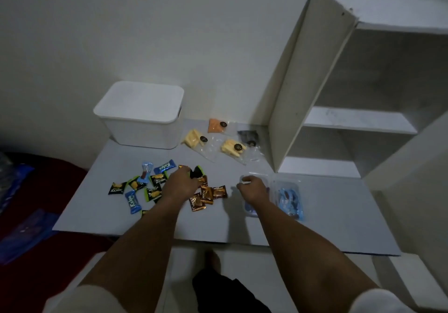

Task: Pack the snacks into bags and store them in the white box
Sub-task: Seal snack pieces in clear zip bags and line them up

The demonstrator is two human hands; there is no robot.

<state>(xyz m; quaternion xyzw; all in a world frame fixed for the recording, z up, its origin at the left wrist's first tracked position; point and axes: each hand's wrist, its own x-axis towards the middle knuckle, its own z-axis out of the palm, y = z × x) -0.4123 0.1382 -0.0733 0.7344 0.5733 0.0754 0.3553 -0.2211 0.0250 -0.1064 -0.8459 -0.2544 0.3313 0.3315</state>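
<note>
The left hand [181, 181] covers several small foil snack packets [155, 186]; the right hand's [252, 187] curled fingers hide their grip, too dim to read.

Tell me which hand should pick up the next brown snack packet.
Left. The left hand already rests on the loose pile, right beside the brown snack packets. The right hand is off to the side, gripping a clear plastic bag, probably to hold it open for filling.
</note>
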